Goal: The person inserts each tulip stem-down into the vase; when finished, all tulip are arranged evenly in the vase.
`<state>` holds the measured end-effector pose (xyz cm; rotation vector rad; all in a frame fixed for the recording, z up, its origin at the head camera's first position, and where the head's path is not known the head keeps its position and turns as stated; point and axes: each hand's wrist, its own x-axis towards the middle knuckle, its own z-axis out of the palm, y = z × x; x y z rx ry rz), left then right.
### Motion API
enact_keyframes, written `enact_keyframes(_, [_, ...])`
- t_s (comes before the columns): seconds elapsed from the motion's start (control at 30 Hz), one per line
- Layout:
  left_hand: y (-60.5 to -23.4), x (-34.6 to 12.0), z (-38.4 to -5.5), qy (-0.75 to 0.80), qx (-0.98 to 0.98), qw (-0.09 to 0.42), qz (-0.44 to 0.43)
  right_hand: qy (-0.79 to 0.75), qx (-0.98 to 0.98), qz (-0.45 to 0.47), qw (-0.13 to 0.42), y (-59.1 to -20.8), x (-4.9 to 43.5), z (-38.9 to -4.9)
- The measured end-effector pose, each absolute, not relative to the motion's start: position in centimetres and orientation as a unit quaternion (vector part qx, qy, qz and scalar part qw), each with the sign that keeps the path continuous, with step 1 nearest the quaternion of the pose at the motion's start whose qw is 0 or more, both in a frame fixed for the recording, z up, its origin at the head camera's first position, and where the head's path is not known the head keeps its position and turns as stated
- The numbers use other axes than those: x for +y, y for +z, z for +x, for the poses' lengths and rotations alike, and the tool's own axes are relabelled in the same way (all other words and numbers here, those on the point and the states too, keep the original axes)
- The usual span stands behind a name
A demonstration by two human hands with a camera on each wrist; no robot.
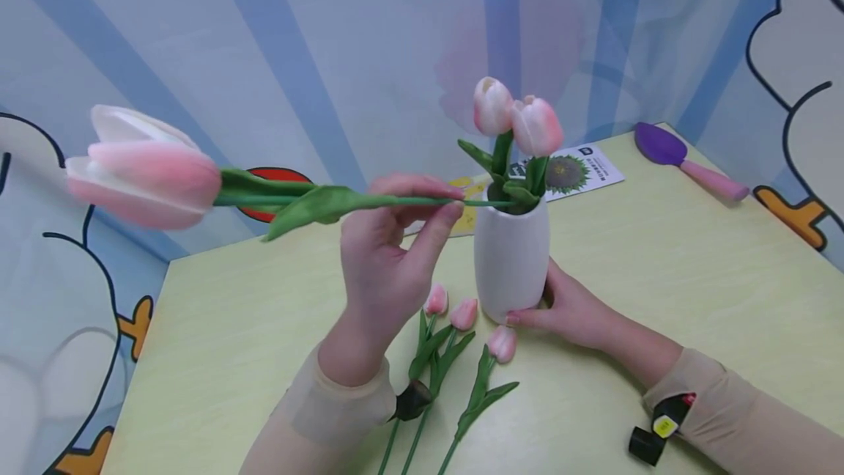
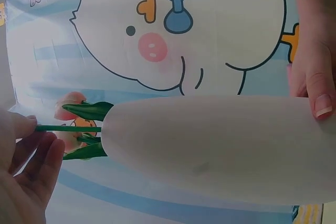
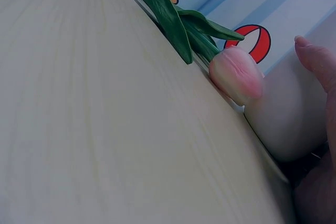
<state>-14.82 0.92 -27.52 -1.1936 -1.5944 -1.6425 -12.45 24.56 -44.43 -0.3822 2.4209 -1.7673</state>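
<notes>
My left hand [image 1: 382, 262] pinches the green stem of a pink-and-white artificial tulip [image 1: 148, 178] between thumb and fingers. The tulip lies nearly level, its bloom out to the left and its stem end at the mouth of a white vase [image 1: 511, 262]. In the left wrist view that stem [image 2: 71, 128] meets the rim. Two tulips, a paler one [image 1: 493, 107] and a pinker one [image 1: 537, 127], stand upright in the vase. Low on the vase's right side, my right hand [image 1: 574, 306] grips it near the base, thumb in front.
Three more tulips lie on the pale table [image 1: 217, 358] before the vase, the nearest bloom [image 1: 502, 344] close to its base. Behind the vase is a printed card [image 1: 587, 171]. A purple scoop-shaped tool [image 1: 661, 144] with a pink handle lies at the back right, near the cartoon-printed wall.
</notes>
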Motion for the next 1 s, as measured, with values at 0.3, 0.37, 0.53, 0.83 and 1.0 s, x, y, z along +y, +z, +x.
enact_keyframes(0.3, [-27.86, 1.08, -15.09, -0.604, -0.604, 0.274, -0.442, -0.585, 0.799, -0.122, 0.063, -44.34, 24.48, -12.41])
enact_keyframes(0.37, [-27.9, 1.09, -15.13, -0.603, -0.607, 0.273, -0.441, -0.582, 0.802, -0.12, 0.063, -44.4, 24.49, -12.43])
enact_keyframes(0.53, [-27.95, 1.19, -15.13, -0.599, -0.614, 0.273, -0.435, -0.578, 0.805, -0.118, 0.062, -44.5, 24.52, -12.46])
enact_keyframes(0.83, [-28.25, 1.31, -15.24, -0.587, -0.631, 0.278, -0.425, -0.576, 0.806, -0.117, 0.06, -44.61, 24.54, -12.52])
enact_keyframes(1.0, [-28.54, 1.53, -15.3, -0.583, -0.638, 0.274, -0.421, -0.574, 0.808, -0.116, 0.059, -44.75, 24.62, -12.59])
